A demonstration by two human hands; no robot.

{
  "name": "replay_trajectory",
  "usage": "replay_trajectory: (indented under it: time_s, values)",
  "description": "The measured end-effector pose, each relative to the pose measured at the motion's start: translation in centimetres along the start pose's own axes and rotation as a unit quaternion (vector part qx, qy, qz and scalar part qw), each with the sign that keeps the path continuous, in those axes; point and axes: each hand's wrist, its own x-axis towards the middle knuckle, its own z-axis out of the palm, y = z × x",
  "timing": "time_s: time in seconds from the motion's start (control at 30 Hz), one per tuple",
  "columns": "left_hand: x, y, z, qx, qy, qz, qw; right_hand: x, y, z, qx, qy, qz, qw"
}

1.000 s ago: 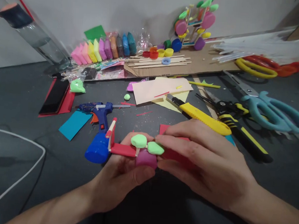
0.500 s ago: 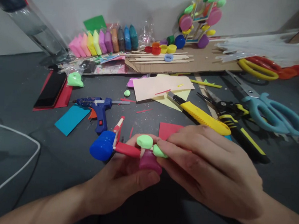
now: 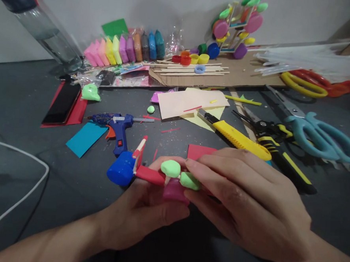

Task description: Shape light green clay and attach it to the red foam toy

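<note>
My left hand (image 3: 146, 212) is closed around a small craft model, its thumb against a magenta cap (image 3: 175, 191). The model has a red strip (image 3: 150, 174) leading left to a blue bottle cap (image 3: 121, 169), where a stick with a red tip (image 3: 141, 146) slants up. Two light-green clay lumps top its right end: a rounded one (image 3: 170, 168) and a second lump (image 3: 189, 181) to its right. My right hand (image 3: 248, 198) closes its fingers around this second lump, which still touches the model. The fingers hide part of the model's right end.
A blue glue gun (image 3: 120, 129) lies beyond the model. To the right are a yellow utility knife (image 3: 239, 139), black-and-yellow pliers (image 3: 285, 161) and blue scissors (image 3: 314, 135). Clay packets (image 3: 123, 48), wooden sticks (image 3: 190, 68) and a finished-looking cap model (image 3: 234, 28) stand behind.
The fingertips of my right hand have shifted slightly off the right clay lump, so more of it shows. The whole view has moved a little; the left hand keeps its hold.
</note>
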Motion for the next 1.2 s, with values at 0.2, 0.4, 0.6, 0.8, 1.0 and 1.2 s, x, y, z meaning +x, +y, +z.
replay_trajectory:
  time_s: [0.2,0.4,0.6,0.8,1.0,1.2]
  values:
    - [-0.2,0.1,0.1,-0.039,0.003,-0.019,0.999,-0.3,0.2,0.2,0.003,-0.005,0.013,1.0]
    - [0.2,0.7,0.1,0.002,0.002,-0.032,0.999,-0.5,0.1,0.0,-0.005,0.002,0.003,1.0]
    - [0.2,0.4,0.1,-0.004,0.005,-0.021,1.0,-0.5,-0.3,0.3,-0.001,0.003,0.01,1.0]
    - [-0.3,-0.5,-1.1,-0.015,-0.009,-0.034,0.999,-0.4,0.2,0.1,0.021,0.012,0.01,1.0]
    - [0.1,-1.2,-1.6,-0.097,-0.059,0.009,0.993,-0.5,0.5,0.4,0.001,0.017,0.007,1.0]
    - [0.6,-0.8,-0.9,-0.147,-0.121,-0.008,0.982,-0.4,0.5,-0.1,-0.015,0.008,0.009,1.0]
